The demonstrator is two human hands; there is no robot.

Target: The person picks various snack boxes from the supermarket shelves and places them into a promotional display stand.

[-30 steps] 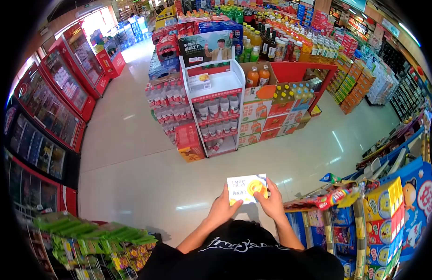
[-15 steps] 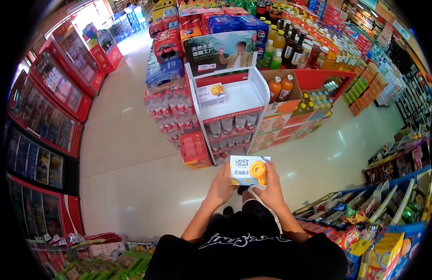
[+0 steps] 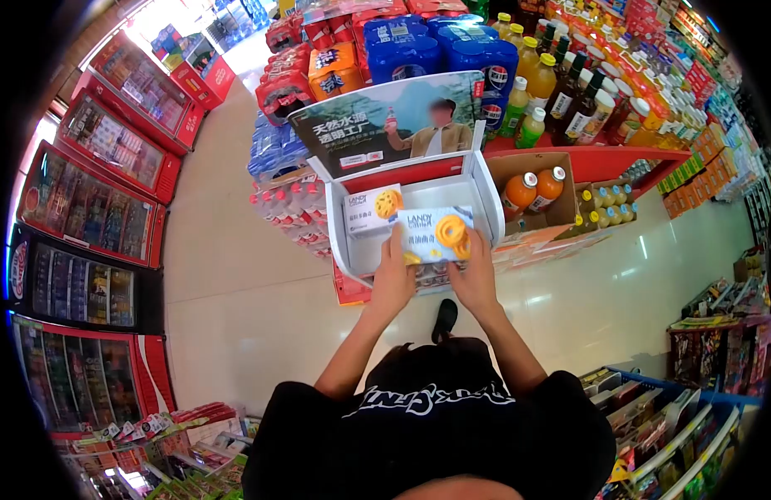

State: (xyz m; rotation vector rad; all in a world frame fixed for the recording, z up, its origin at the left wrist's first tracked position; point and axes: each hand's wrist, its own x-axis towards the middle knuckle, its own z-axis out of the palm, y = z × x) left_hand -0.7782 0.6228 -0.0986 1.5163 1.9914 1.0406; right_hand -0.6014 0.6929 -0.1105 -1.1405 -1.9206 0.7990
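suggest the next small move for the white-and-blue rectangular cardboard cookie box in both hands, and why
I'd probably ease the white-and-blue box slightly right, over the white display shelf. The left hand and right hand hold its sides; in this view its left edge crowds the white rectangular cardboard box, while bare shelf shows farther right.

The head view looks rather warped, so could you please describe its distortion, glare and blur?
Head view: fisheye distortion bows the fridges, with blackened corners; head view: glare streaks the floor, brightness blows out upper left; head view: the held box looks slightly smeared.
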